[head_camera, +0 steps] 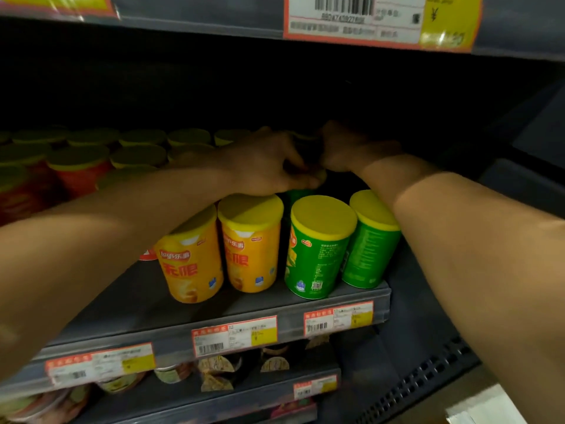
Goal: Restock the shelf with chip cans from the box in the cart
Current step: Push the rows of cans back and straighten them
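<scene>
Both hands are reached deep into the dark back of the shelf, above and behind the front row of cans. The left hand is seen with fingers curled down over something yellow-rimmed at its fingertips; a green can wall is glimpsed just below it, so a green can is judged to be gripped there, though the object is mostly hidden. The right hand lies in shadow just beside the left; its fingers appear bent, but whether anything is held cannot be told.

In front of the hands four cans stand upright near the shelf edge: two orange cans on the left, touching each other, and two green cans on the right, likewise touching. All carry yellow lids. Further left, rows of red cans with yellow lids fill the shelf well back.

Price tags are fixed along the shelf lip. A lower shelf with other packaged goods is visible beneath. Neither the cart nor the box is in view.

Progress, as judged: the green column is partly stocked, with a can apparently being set behind the front pair. Bare shelf surface is noted in front of the orange cans and to their left, so room remains. How many cans are left in the box cannot be assessed from this view.
</scene>
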